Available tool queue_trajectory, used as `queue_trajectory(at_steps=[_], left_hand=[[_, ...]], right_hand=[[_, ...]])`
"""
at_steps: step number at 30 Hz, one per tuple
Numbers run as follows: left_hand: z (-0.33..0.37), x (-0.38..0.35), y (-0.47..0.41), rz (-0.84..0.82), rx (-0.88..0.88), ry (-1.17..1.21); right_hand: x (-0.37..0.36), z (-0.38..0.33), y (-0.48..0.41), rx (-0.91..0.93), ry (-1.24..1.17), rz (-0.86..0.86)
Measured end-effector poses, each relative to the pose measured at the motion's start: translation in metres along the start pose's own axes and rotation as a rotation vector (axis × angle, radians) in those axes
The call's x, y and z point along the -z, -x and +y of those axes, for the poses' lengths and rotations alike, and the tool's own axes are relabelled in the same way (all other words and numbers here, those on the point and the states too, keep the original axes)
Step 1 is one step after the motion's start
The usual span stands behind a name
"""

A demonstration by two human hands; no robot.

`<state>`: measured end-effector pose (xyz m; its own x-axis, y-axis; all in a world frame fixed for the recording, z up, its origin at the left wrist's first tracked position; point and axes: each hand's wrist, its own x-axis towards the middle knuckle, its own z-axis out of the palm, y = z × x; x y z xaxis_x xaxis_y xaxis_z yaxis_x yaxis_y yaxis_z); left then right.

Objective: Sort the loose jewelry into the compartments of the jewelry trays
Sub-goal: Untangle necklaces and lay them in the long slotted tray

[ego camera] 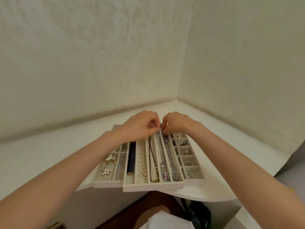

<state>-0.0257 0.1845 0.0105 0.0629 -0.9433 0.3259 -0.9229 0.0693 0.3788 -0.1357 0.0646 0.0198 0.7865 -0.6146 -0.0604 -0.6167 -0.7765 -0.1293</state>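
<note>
- Left the left tray (107,182) and its brooches (107,170) untouched.
- Curled left hand (140,125) fingers at the far end of the middle tray (153,185), pinching the silver chain (160,151) by its top.
- Pinched the same chain end with right hand (176,123), fingers curled tight.
- Looked mid-step: laying that chain straight along its long slot.
- Called next for a gentle release, clear of the neighbouring chain (170,156).
</note>
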Motion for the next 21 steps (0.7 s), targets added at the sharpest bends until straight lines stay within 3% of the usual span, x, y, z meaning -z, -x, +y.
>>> queue_trajectory(at_steps=[6, 11, 14, 17, 21], left_hand=[[0.0, -0.007, -0.002, 0.051, 0.099, 0.107], [-0.003, -0.011, -0.01, 0.023, 0.247, 0.304], [-0.001, -0.014, -0.017, -0.042, 0.28, 0.439], [0.001, -0.016, -0.02, -0.118, 0.305, 0.59], [0.002, -0.018, -0.022, -0.162, 0.248, 0.6]], right_hand=[[0.001, 0.005, -0.003, -0.024, -0.166, 0.01], [0.017, 0.016, 0.007, -0.043, -0.719, -0.027], [0.021, 0.022, 0.014, 0.004, -0.916, -0.074], [0.022, 0.026, 0.016, 0.034, -1.012, -0.076], [0.023, 0.028, 0.018, 0.041, -1.036, -0.013]])
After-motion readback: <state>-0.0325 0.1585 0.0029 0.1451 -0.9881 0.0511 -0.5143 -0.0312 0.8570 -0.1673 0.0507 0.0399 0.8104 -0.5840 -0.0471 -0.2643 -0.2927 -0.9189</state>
